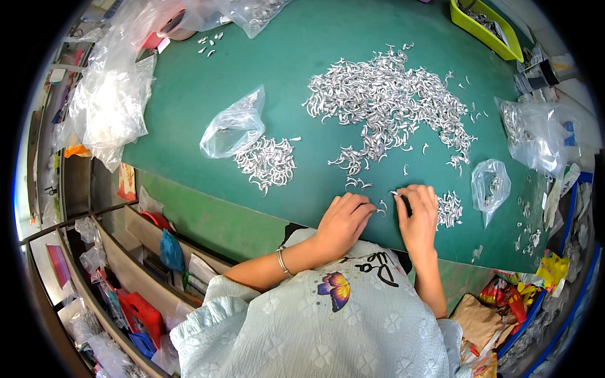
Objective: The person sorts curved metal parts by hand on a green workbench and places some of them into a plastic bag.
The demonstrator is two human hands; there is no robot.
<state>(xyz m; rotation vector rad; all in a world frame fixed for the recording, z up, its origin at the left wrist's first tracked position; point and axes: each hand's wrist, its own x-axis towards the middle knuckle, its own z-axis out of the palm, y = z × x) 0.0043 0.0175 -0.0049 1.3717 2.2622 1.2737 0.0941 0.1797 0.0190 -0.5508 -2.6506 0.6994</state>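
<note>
The fingers of the right hand (pixel 419 220) are bent, with the thumb close to the pointer finger, and a tiny bright bit shows at their tips, too small to tell if it is being pinched. The fingers of the left hand (pixel 343 225) are curled near each other, and their tips are right by a small curved silver piece (pixel 382 206) on the green counter (pixel 302 195); whether they have hold of it, one cannot tell. A shiny bangle (pixel 283 262) goes around the left wrist. Just beside the right hand, on its right, is a small pile (pixel 449 210) of silver pieces. Past both hands is the big pile (pixel 394 94), spread out wide with a few loose bits around it. Off to the left is a middle-sized pile (pixel 268 164), with a clear bag (pixel 247 116) lying next to it. A smaller bag (pixel 490 189) with some pieces in it lies to the right. At the far right corner is a yellow-green basket (pixel 480 33) with dark and silver things inside. Big see-through plastic bags (pixel 110 104) are heaped at the far left.
</note>
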